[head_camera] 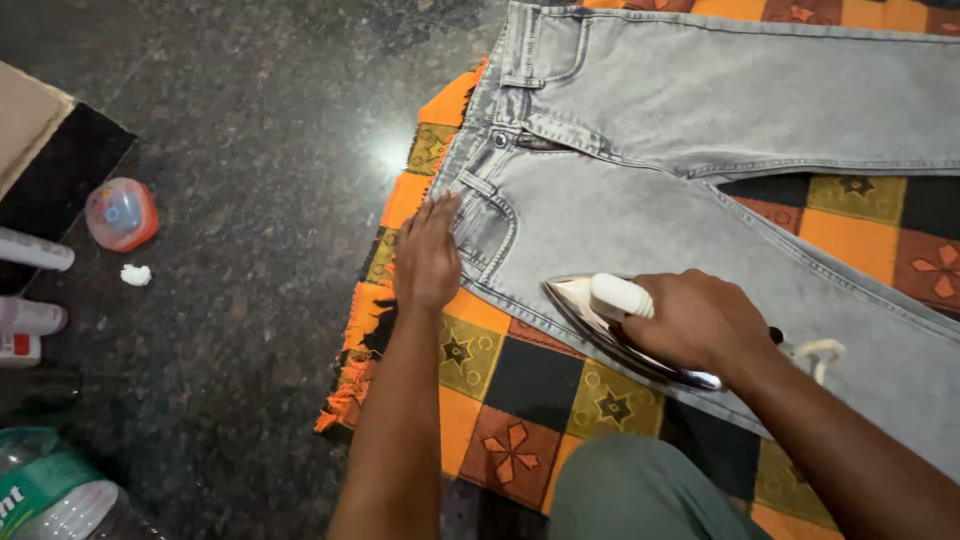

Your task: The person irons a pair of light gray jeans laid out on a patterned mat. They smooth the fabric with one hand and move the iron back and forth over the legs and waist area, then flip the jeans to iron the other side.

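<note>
Light grey jeans [720,110] lie spread flat on an orange, black and olive patterned cloth [500,400] on the floor. My left hand [428,255] rests flat, fingers together, on the waistband corner near a front pocket. My right hand [700,322] grips the white handle of a metal clothes iron [600,325], whose pointed tip faces the waistband and whose soleplate sits on the near leg of the jeans. A white cord [818,355] trails from the iron's back.
Dark speckled stone floor [250,200] lies to the left. On it sit a small orange lidded cup [121,213], a crumpled white scrap [135,274], white tubes [30,250], a plastic bottle [50,495] and a cardboard edge [25,115]. My green-clad knee [640,490] is at the bottom.
</note>
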